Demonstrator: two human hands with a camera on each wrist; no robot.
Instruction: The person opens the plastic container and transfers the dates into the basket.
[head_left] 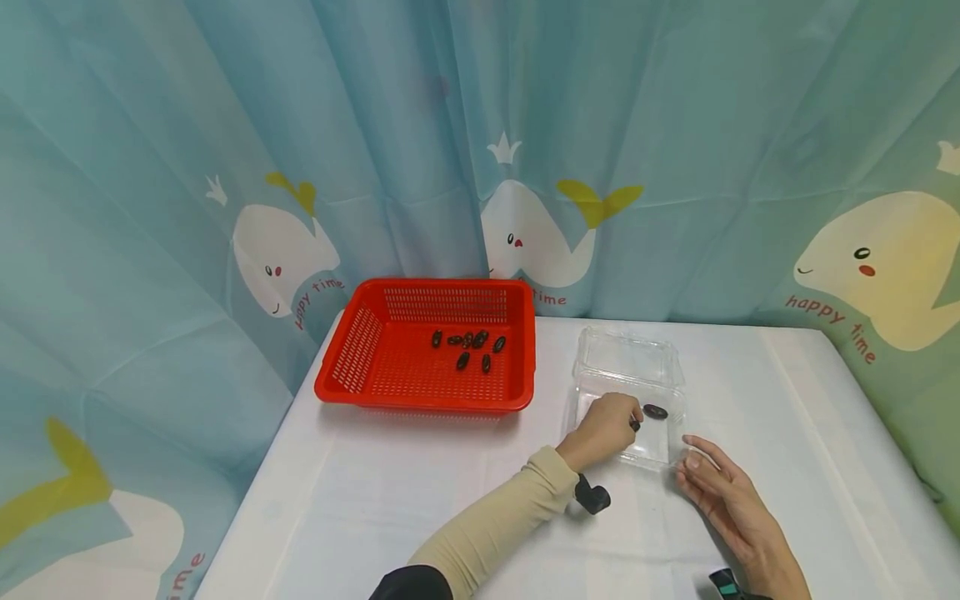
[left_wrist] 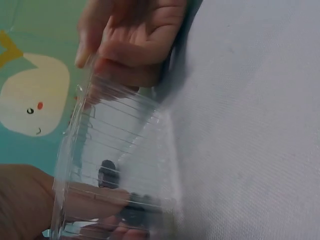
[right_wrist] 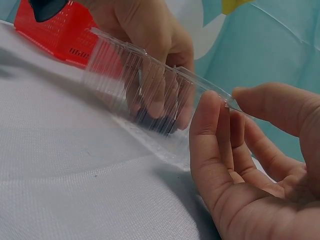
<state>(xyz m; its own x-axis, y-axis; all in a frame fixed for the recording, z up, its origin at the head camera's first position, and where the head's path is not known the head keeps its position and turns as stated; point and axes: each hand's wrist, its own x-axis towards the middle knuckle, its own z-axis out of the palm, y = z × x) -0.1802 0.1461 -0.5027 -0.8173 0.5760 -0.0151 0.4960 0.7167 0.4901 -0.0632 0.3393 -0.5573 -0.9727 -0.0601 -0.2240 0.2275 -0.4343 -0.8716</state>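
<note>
My left hand reaches down inside the clear plastic box. Its fingertips pinch a dark, glossy oval piece, like a date, low against the box floor. Beside those fingers lies another dark oval piece. At the near right corner, my right hand grips the box rim between thumb and forefinger, as the right wrist view shows. The hinged clear lid lies folded back behind the box. Part of the pinched piece is hidden by the left fingers.
A red perforated plastic basket stands left of the box, with several dark oval pieces scattered in it. White cloth covers the table. A blue-green whale-print curtain hangs along the back and sides.
</note>
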